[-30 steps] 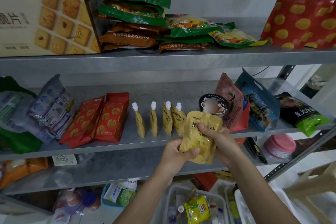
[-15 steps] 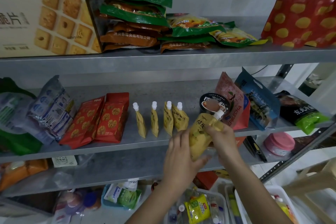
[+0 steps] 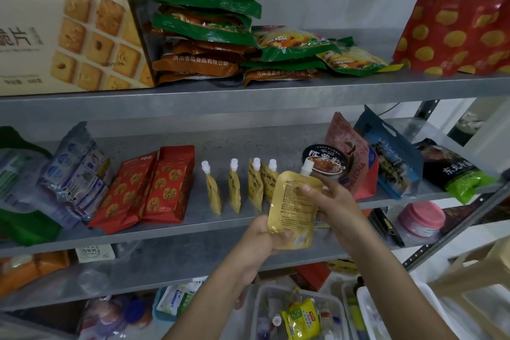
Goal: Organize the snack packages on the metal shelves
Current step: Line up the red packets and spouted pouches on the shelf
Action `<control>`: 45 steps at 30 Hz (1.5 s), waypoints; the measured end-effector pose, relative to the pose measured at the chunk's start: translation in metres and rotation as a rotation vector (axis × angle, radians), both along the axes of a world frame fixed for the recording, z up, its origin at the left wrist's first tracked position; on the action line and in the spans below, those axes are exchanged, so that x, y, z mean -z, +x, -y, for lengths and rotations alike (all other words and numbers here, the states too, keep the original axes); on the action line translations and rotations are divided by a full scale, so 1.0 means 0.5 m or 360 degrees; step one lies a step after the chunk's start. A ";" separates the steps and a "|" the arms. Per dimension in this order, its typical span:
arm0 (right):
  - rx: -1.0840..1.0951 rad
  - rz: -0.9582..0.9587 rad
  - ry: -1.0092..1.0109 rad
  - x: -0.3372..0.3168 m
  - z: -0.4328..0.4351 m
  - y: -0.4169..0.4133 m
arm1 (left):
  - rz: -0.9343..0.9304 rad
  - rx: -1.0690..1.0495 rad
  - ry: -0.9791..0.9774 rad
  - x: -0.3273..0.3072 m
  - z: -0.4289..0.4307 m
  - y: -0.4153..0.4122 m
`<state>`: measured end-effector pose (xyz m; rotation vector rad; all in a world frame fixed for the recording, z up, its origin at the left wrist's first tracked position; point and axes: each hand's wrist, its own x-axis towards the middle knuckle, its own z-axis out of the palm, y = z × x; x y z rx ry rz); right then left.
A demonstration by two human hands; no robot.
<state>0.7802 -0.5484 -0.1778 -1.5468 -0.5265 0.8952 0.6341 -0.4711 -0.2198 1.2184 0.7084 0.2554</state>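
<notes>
Both hands are on one yellow spouted pouch, held in the air just in front of the middle shelf and not resting on it. The left hand grips the pouch's bottom edge, its fingers curled underneath and the thumb pressed on the lower front. The right hand grasps the upper right side, with its thumb laid across the face near the top. The pouch stands nearly upright, tilted a little so that its white spout points up and to the right, and the side with small print faces me.

On the shelf just to the left stands a row of four matching pouches, all with their spouts up. Left of them lie two red snack packs side by side. Behind the held pouch's spout sits a black instant-food bowl, next to a salmon-red stand-up bag, a blue bag and a dark bag with a green end.

The top shelf carries a biscuit box, a stack of green and brown packets and a large red bag with yellow spots. Lower right, a pink-lidded jar sits on the shelf below.
</notes>
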 end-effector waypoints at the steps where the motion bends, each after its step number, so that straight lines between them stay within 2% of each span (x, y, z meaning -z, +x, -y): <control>1: 0.0000 -0.0065 0.0009 0.000 -0.001 0.005 | 0.0052 0.0000 -0.0139 0.001 0.001 -0.003; 3: 0.0017 -0.0156 0.0019 -0.002 -0.003 0.009 | 0.0125 -0.0017 -0.0350 0.001 0.005 -0.006; 4: 0.0048 -0.0160 0.0026 -0.001 -0.005 0.010 | 0.0121 -0.0011 -0.0355 0.000 0.006 -0.006; 8: 0.0148 -0.0142 0.0070 0.006 -0.014 0.005 | 0.0031 0.0032 -0.0160 -0.006 0.017 -0.001; 17: 0.0170 -0.0168 0.0115 0.007 -0.009 0.012 | 0.0094 -0.0001 -0.0266 -0.019 0.026 0.004; 21: -0.0021 -0.0177 0.0138 0.005 0.002 0.019 | 0.0054 -0.0040 -0.0249 -0.018 0.026 0.002; 24: -0.0251 -0.0136 -0.0026 0.003 0.010 0.019 | 0.0011 -0.0011 -0.0206 -0.012 0.027 -0.001; 28: -0.0101 -0.0080 -0.0069 0.008 0.010 0.013 | 0.0023 0.0026 -0.0156 -0.007 0.033 0.002; 30: 0.0054 -0.0074 -0.0032 0.009 0.008 0.006 | -0.0040 -0.0074 0.0197 0.002 0.037 0.009; 33: 0.0326 -0.0036 -0.0019 0.014 0.001 -0.002 | -0.0363 -0.0261 0.1276 0.018 0.051 0.014; 34: 0.0375 -0.0058 -0.0009 0.015 -0.001 -0.005 | -0.0363 -0.0247 0.1500 0.021 0.058 0.015; 38: 0.0384 -0.0210 0.0005 0.010 -0.004 -0.015 | -0.0619 -0.0062 0.1972 0.042 0.072 0.026; 40: 0.0368 -0.0240 0.0009 0.005 -0.002 -0.020 | -0.0665 -0.0082 0.2070 0.041 0.068 0.028; 42: 0.0273 -0.0300 0.0051 -0.001 0.003 -0.022 | -0.0568 -0.0145 0.1973 0.036 0.060 0.029; 45: -0.0073 -0.0150 0.0028 -0.003 0.018 -0.010 | -0.0209 -0.0089 0.1273 0.025 0.036 0.022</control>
